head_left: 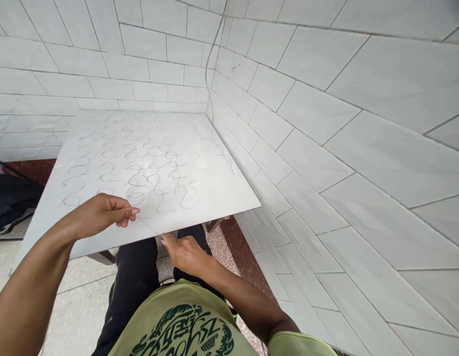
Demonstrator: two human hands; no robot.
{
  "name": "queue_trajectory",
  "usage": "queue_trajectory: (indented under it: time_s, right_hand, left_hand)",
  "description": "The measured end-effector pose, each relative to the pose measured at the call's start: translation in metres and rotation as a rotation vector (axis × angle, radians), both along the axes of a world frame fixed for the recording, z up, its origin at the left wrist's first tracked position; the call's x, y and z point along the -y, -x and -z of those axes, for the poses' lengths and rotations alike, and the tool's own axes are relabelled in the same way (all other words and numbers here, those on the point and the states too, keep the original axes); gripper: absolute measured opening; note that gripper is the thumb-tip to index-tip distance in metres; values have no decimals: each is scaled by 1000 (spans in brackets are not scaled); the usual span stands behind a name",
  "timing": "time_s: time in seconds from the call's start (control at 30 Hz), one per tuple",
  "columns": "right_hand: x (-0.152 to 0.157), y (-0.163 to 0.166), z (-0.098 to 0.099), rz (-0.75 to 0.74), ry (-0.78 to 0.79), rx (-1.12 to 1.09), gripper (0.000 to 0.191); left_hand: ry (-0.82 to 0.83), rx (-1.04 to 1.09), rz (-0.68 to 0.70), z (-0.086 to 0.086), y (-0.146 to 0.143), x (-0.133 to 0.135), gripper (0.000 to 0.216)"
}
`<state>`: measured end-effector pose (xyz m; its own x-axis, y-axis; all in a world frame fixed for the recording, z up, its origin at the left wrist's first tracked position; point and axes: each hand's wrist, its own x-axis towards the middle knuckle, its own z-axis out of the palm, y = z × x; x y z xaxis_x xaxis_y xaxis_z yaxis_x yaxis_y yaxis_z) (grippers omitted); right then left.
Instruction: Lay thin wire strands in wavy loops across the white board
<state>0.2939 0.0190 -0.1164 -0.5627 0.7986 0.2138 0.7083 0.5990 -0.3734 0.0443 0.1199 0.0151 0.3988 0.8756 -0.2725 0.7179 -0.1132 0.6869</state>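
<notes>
A white board [229, 195] lies in front of me, with many thin dark curled strands [135, 180] spread over it in rough rows. My left hand [116, 211] is above the board's near left part, thumb and fingertips pinched together. From that pinch a thin dark strand [151, 226] appears to run down toward the board's near edge. At that edge my right hand [187, 253] has its fingers curled, with the thumb near the rim. Its fingertips are partly hidden, and the strand seems to end at them. Whether the strand is hair or thread I cannot tell.
White tiled walls [307, 133] meet in a corner behind and to the right of the board. A thin cable [207, 64] hangs down that corner. Dark fabric [10, 202] is at the far left. My legs [136, 277] are under the board, over a speckled floor [81, 296].
</notes>
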Motion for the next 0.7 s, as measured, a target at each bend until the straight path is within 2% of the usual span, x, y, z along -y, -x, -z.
queue_trajectory:
  time_s: [0.17, 0.33, 0.4, 0.53, 0.7]
  right_hand:
    - [7, -4, 1, 42, 102, -88, 39]
    - [10, -6, 6, 130, 238, -212, 33]
    - [13, -7, 6, 114, 276, -252, 33]
    - [21, -5, 6, 24, 290, -224, 35]
    - [27, -3, 13, 11, 241, -144, 30]
  left_hand:
    - [14, 65, 19, 4, -2, -10, 41]
    - [68, 40, 17, 8, -7, -16, 31]
    - [85, 34, 33, 9, -7, -17, 30]
    - [89, 23, 71, 9, -7, -19, 30]
    - [118, 0, 89, 8, -8, -22, 28]
